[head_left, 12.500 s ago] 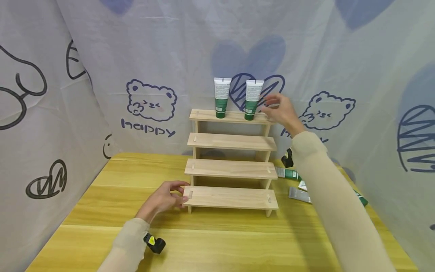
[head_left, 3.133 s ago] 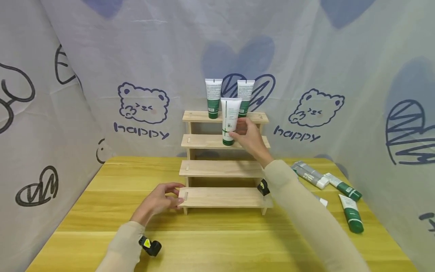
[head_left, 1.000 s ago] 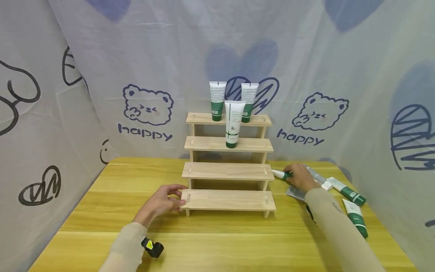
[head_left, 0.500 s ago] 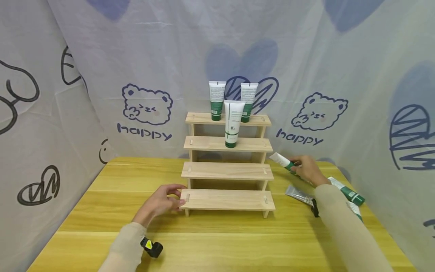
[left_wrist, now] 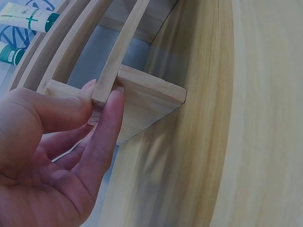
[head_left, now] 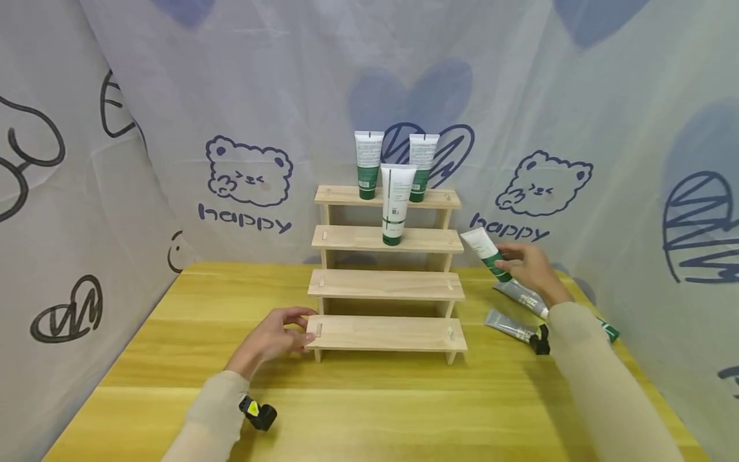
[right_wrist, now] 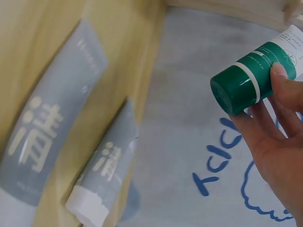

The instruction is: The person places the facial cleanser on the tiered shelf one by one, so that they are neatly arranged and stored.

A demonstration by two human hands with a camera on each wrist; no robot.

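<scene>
A four-tier wooden shelf [head_left: 387, 283] stands mid-table. My left hand [head_left: 277, 339] pinches the left end of its lowest board; in the left wrist view, thumb and fingers of the hand [left_wrist: 61, 142] grip the board's corner [left_wrist: 106, 85]. My right hand [head_left: 531, 269] holds a white and green tube [head_left: 487, 254] tilted in the air, right of the second tier from the top. The right wrist view shows its green cap [right_wrist: 235, 89] between thumb and fingers. Two tubes [head_left: 368, 165] [head_left: 423, 168] stand on the top tier, and a larger white tube [head_left: 398, 204] stands on the tier below.
Two grey tubes [head_left: 522, 298] [head_left: 509, 326] lie on the table right of the shelf. Beyond the right sleeve, a green cap [head_left: 609, 330] shows. A patterned cloth [head_left: 288, 77] hangs behind and at both sides of the wooden table [head_left: 346, 410].
My right hand has put the larger white tube on the second tier, picked up a smaller tube from the table and raised it. My left hand stays on the lowest board.
</scene>
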